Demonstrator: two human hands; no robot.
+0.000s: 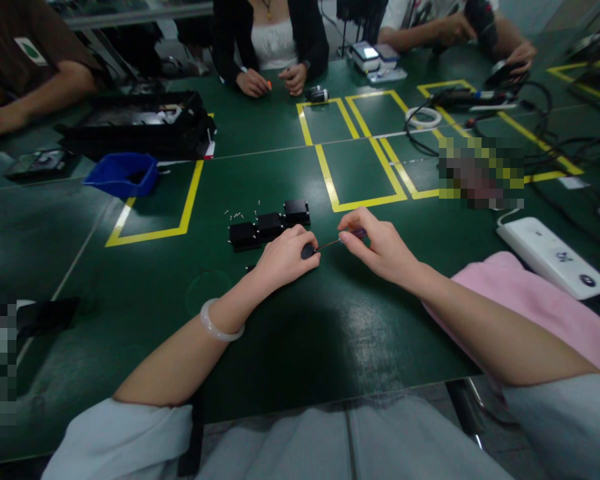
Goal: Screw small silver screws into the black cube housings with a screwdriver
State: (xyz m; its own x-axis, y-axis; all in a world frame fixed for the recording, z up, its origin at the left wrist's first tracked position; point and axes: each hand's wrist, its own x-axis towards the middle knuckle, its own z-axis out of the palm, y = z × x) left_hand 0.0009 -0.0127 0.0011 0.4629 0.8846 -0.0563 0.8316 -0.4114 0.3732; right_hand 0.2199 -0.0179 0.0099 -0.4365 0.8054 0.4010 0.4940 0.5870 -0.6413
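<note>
My left hand, with a pale bangle on its wrist, is closed on a small black part resting at the table, mostly hidden by the fingers. My right hand grips the handle of a screwdriver. Its thin shaft points left, and the tip reaches the black part by my left fingertips. Just beyond my left hand, black block-shaped parts stand in a slanting row. Several tiny screws lie loose behind them.
A blue scoop-like bin and a long black tray stand at the left. Yellow tape marks the green table. On the right are a white power strip, pink cloth and cables. Co-workers sit opposite.
</note>
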